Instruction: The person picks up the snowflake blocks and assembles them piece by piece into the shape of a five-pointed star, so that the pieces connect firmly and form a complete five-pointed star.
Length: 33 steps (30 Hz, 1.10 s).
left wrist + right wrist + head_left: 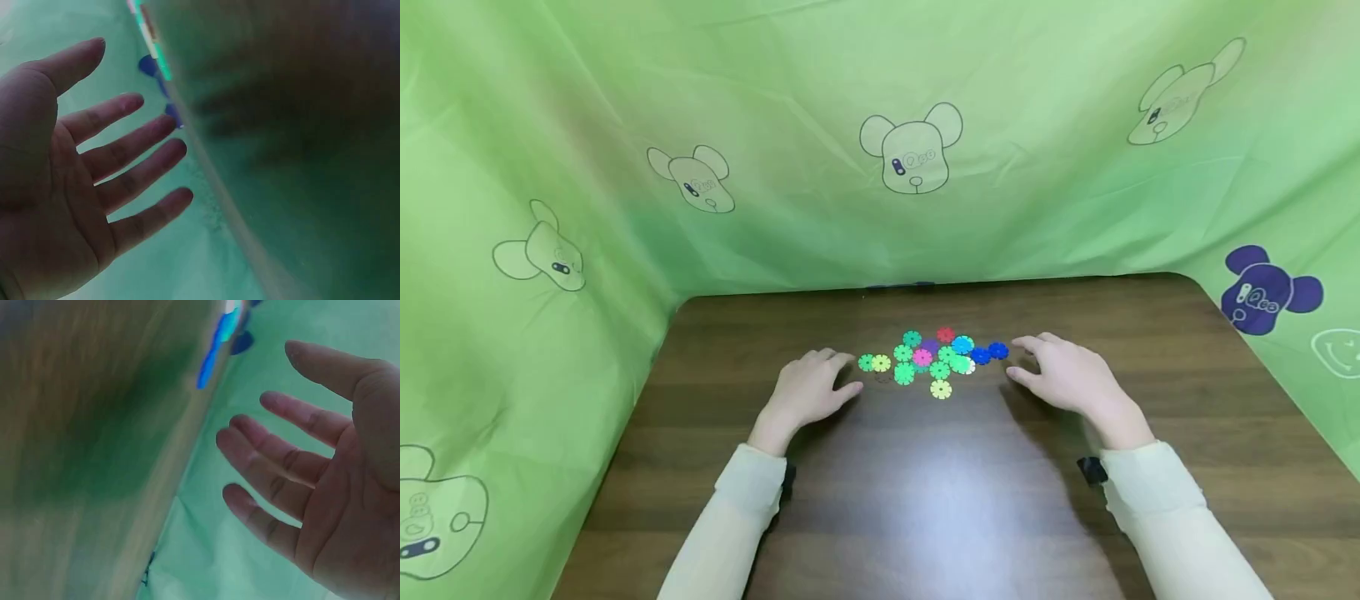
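Note:
A loose cluster of flat, notched plastic discs lies on the brown table, some overlapping. Among them are a pink disc (922, 357), a red disc (945, 334), a yellow disc (941, 389), several green ones and a blue disc (998, 351) at the right end. My left hand (811, 388) hovers just left of the cluster, near a green disc (867, 362); its spread fingers hold nothing in the left wrist view. On the other side my right hand (1070, 375) is beside the blue discs, its fingers loosely bent and holding nothing, as the right wrist view shows.
The wood-grain table (940, 500) has rounded far corners. Green cloth (790, 233) printed with bear heads hangs behind it and along both sides. A dark band (1092, 471) sits at the right wrist.

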Motion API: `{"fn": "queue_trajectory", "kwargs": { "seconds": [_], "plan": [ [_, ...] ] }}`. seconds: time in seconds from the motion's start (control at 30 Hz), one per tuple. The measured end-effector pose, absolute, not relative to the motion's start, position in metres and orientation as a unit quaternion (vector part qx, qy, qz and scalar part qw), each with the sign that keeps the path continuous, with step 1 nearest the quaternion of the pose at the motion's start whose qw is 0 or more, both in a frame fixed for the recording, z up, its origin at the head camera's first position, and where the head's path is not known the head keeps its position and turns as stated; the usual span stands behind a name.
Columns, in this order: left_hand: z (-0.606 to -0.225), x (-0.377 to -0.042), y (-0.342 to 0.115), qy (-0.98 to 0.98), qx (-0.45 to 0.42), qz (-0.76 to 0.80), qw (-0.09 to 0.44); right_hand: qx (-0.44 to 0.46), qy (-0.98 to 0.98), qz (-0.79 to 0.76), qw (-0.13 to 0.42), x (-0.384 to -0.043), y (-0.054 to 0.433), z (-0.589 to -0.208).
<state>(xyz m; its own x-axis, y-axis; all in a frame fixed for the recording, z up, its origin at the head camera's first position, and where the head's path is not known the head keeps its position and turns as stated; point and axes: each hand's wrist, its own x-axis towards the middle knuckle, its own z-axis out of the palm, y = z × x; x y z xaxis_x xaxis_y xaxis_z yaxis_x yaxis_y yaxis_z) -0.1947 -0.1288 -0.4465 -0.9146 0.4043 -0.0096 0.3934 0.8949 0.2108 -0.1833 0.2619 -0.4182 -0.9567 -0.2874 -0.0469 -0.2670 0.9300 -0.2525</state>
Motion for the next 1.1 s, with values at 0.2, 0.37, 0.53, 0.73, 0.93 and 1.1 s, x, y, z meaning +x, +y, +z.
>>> {"fn": "queue_trajectory", "kwargs": {
  "seconds": [0.2, 0.37, 0.53, 0.73, 0.93, 1.1],
  "plan": [
    [-0.443, -0.227, -0.117, 0.970, 0.224, 0.070, 0.059, -0.155, 0.980, -0.097, 0.070, -0.217, 0.262, -0.425],
    [-0.438, -0.244, -0.110, 0.967, 0.241, 0.032, 0.075, -0.183, 0.977, -0.086, 0.072, -0.233, 0.263, -0.431],
    [-0.439, -0.247, -0.108, 0.965, 0.249, 0.028, 0.072, -0.197, 0.975, -0.082, 0.062, -0.237, 0.264, -0.436],
    [-0.445, -0.246, -0.106, 0.963, 0.254, 0.053, 0.067, -0.193, 0.975, -0.099, 0.053, -0.236, 0.266, -0.441],
    [-0.447, -0.246, -0.104, 0.964, 0.229, 0.099, 0.090, -0.182, 0.970, -0.142, 0.074, -0.239, 0.266, -0.445],
    [-0.449, -0.250, -0.109, 0.956, 0.209, 0.185, 0.087, -0.174, 0.964, -0.184, 0.078, -0.243, 0.268, -0.447]
  ]
}}
